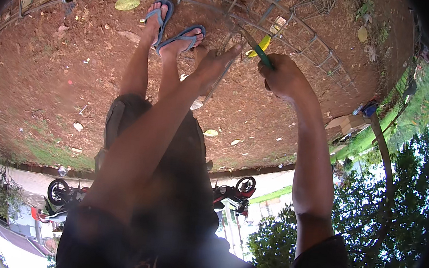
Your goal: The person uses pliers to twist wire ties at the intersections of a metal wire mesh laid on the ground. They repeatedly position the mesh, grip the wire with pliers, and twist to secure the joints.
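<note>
A long cage of steel reinforcing bars (201, 2) lies across the far ground, curving through the top of the view. My left hand (214, 67) is closed around a thin steel rod or stirrup (222, 78) by the cage's near side. In my right hand (283, 79) is a green-handled tool (261, 55), its fingers wrapped round the handle. The tool's dark metal end points up and left to the near bar, close to my left fingertips. Blur and small size hide whether its tip touches a bar or wire. A yellow leaf (258, 46) lies behind the tool.
My sandalled feet (182, 40) stand on red soil just short of the cage. Tangled wire (316, 2) lies beyond it. At right are brown cardboard-like pieces (347, 124) and a leaning trunk (384, 150). Motorbikes (233, 193) are parked on pavement behind me.
</note>
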